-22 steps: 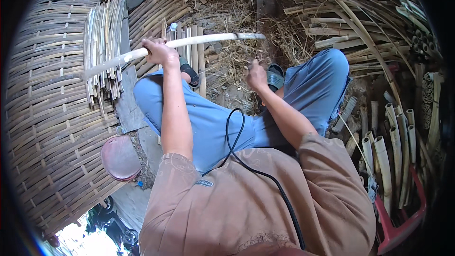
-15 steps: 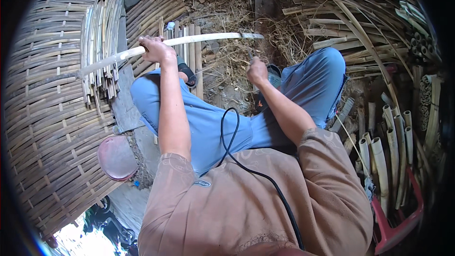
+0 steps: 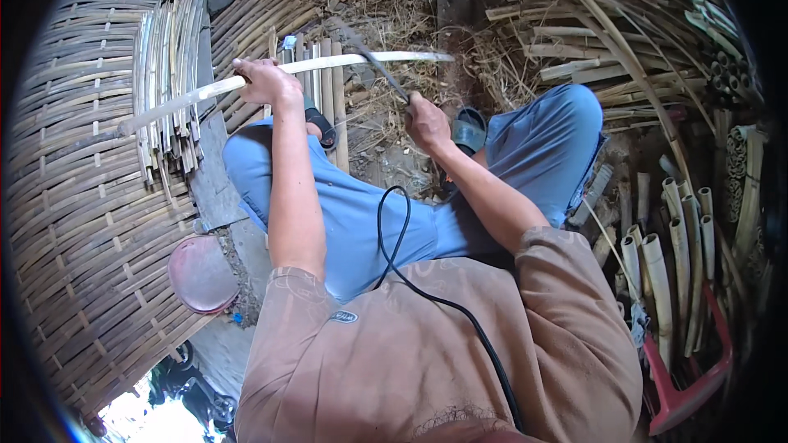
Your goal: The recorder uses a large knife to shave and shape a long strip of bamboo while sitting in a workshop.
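My left hand (image 3: 269, 84) is closed round a long pale bamboo strip (image 3: 197, 97), which runs from over the woven panel on the left to beyond my knees. My right hand (image 3: 428, 124) grips a knife (image 3: 384, 70), its handle mostly hidden in my fist. The blade points up and to the left, crossing the strip right of my left hand; its tip is smeared by motion. Whether the blade touches the strip I cannot tell. Both hands are in front of my bent knees.
A woven bamboo panel (image 3: 90, 221) fills the left, with a bundle of slats (image 3: 171, 74) on it. Shavings (image 3: 484, 74) litter the ground ahead. Cut bamboo (image 3: 657, 279) stands at right beside a red plastic frame (image 3: 685, 402). A round pinkish lid-like thing (image 3: 203, 273) lies at left.
My right hand has moved slightly left and nearer to me, and the knife blade has swung across the strip. My left hand and the strip have shifted slightly left.
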Tool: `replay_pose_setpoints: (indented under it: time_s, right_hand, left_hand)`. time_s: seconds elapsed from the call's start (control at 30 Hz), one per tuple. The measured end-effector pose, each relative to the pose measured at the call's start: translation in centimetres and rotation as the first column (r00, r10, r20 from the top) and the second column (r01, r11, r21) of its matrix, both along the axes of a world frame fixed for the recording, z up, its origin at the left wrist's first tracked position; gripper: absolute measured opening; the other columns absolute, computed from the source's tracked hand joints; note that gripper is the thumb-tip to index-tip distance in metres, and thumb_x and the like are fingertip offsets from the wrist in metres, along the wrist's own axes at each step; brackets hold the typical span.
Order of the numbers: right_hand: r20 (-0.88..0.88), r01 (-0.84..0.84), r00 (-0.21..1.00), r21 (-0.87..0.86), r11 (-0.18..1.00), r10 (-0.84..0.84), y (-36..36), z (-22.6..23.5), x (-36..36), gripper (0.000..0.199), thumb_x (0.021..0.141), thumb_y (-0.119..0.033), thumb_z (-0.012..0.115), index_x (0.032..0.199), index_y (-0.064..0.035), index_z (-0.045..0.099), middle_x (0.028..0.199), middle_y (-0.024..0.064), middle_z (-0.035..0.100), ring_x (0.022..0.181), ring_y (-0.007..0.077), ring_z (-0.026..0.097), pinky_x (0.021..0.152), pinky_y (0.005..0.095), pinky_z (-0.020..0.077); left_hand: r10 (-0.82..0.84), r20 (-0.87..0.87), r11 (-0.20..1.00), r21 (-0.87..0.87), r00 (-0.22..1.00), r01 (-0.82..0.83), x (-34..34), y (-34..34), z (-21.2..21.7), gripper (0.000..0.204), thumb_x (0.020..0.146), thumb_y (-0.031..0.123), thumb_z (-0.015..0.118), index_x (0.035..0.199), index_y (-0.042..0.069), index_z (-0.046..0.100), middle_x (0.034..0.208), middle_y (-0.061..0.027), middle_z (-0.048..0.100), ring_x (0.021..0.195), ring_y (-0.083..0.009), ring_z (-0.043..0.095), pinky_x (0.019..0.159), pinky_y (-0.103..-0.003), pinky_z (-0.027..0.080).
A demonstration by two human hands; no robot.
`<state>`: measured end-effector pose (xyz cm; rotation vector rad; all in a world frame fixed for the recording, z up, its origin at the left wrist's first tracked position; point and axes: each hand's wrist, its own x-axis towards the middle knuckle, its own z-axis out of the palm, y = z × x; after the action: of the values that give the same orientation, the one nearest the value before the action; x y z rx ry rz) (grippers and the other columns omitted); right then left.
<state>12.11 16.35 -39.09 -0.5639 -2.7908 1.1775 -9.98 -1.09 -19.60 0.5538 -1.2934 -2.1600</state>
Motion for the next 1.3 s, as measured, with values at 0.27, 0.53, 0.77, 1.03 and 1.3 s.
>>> replay_pose_setpoints:
  time_s: [0.27,0.53,0.77,1.03,1.3]
  right_hand:
    - [0.545,0.229,0.808,0.060,0.972,-0.224,6.7,-0.8,1.6,0.026,0.087,-0.022,0.071,0.103,-0.0026,0.072,0.103,0.0216,0.076,0.098,0.0351,0.076,0.084,0.0467,0.0613]
    - [0.069,0.067,0.996,-0.043,0.997,-0.064,2.4,-1.1,1.3,0.016,0.092,-0.020,0.056,0.095,-0.0042,0.057,0.096,0.0287,0.070,0.092,0.0507,0.067,0.082,0.0575,0.0531]
    - [0.236,0.113,0.967,-0.041,0.993,-0.100,4.0,0.3,0.8,0.020,0.089,-0.017,0.061,0.104,-0.0060,0.068,0.101,0.0278,0.071,0.099,0.0482,0.068,0.085,0.0554,0.0537]
    - [0.504,0.285,0.832,-0.032,0.958,-0.231,6.3,-1.4,1.6,0.023,0.091,-0.021,0.067,0.103,-0.0021,0.070,0.109,0.0272,0.073,0.105,0.0430,0.071,0.090,0.0511,0.0571]
    - [0.088,0.057,0.994,0.046,0.997,-0.061,2.7,-3.3,1.3,0.019,0.088,-0.018,0.064,0.099,-0.0055,0.055,0.095,0.0284,0.070,0.091,0.0469,0.068,0.078,0.0580,0.0522]
  left_hand:
    - [0.033,-0.003,0.999,-0.042,0.999,-0.034,0.0,0.4,0.4,0.029,0.107,0.029,0.059,0.107,0.002,0.050,0.080,-0.0029,0.054,0.061,-0.0114,0.047,0.052,-0.030,0.039]
    - [0.037,0.038,0.997,-0.063,0.999,-0.034,0.8,1.5,1.5,0.034,0.108,0.033,0.056,0.113,0.001,0.049,0.084,-0.0051,0.053,0.063,-0.0132,0.046,0.055,-0.033,0.040]
    - [0.042,0.062,0.999,-0.037,0.997,-0.040,0.7,1.9,1.6,0.033,0.107,0.031,0.059,0.108,-0.001,0.050,0.073,-0.0041,0.051,0.058,-0.0133,0.047,0.051,-0.033,0.040]
    - [0.169,0.139,0.984,-0.079,0.976,-0.160,1.1,0.6,0.6,0.047,0.107,0.036,0.058,0.121,-0.007,0.050,0.096,-0.0138,0.063,0.079,-0.0198,0.061,0.069,-0.037,0.052]
    - [-0.131,-0.107,0.991,0.002,0.986,0.132,0.7,0.3,-0.5,0.030,0.107,0.031,0.058,0.097,0.003,0.053,0.070,-0.0021,0.053,0.057,-0.0124,0.050,0.056,-0.033,0.045]
